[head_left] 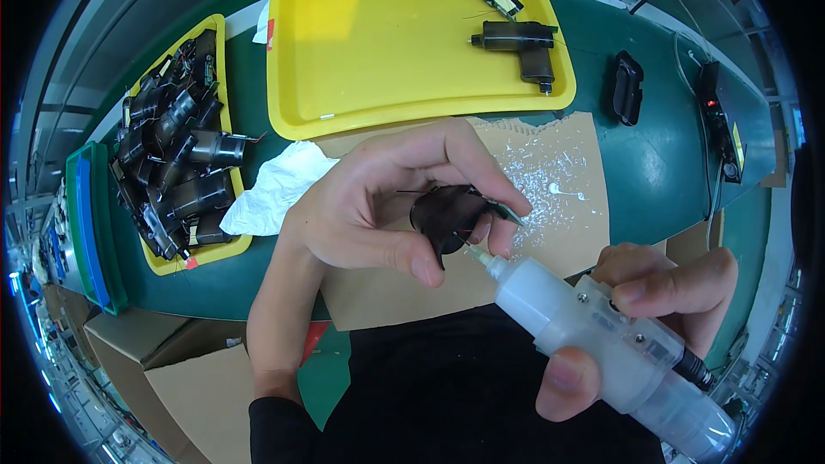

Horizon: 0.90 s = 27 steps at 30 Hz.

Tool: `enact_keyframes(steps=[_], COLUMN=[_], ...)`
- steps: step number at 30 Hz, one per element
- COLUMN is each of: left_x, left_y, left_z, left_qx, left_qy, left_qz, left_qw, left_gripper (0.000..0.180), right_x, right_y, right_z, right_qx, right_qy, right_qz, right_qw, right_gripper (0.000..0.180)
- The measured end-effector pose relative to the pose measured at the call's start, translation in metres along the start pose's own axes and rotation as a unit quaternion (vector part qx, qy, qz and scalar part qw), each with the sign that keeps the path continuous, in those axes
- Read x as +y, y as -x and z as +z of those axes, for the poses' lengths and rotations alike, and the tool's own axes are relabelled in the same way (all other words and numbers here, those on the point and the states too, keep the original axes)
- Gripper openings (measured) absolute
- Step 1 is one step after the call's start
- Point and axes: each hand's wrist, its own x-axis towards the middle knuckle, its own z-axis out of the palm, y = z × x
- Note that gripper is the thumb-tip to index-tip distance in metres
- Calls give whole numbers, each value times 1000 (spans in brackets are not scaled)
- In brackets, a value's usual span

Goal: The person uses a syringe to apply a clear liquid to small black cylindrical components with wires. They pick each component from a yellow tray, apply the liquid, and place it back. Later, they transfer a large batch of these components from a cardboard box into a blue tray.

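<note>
My left hand (378, 206) curls its fingers round a dark, translucent plastic housing (449, 216), holding it above the cardboard. A thin wire and the edge of a green circuit board show at the housing. Gripped in my right hand (670, 292) is a white, cylindrical glue dispenser (593, 339) with a clear rear end and a black cable fitting on its side. Its narrow nozzle slants up and left, with the needle tip at the housing's lower rim; whether it touches cannot be told.
Brown cardboard (567, 155) beneath carries white spatter. A white cloth (279, 193) lies left of it. Behind is a yellow tray (369, 43) with two dark assemblies (520, 41). Similar parts (176, 146) heap in a tray at left. A black case (627, 88) and a black box (720, 112) stand right.
</note>
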Motion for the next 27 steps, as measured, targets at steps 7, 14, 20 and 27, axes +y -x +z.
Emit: enact_keyframes(steps=[7,14,20,27], left_x=[1,0,1,2], left_y=[-1,-1,0,-1], left_z=[-2,-1,0,1], left_qx=[-26,-21,-19,-15], left_qy=[-4,-3,2,1], left_qz=[5,9,8,9], left_qw=[1000,1000,1000,1000], left_gripper=[59,57,57,58], right_x=[0,0,8,-2], right_y=[3,3,4,6], right_z=[1,-6,-12,-11], right_qx=[13,-12,-21,-24], right_qy=[28,62,45,77], right_qz=[-18,-22,-47,-12], right_qw=[999,998,998,997], right_gripper=[58,58,61,62])
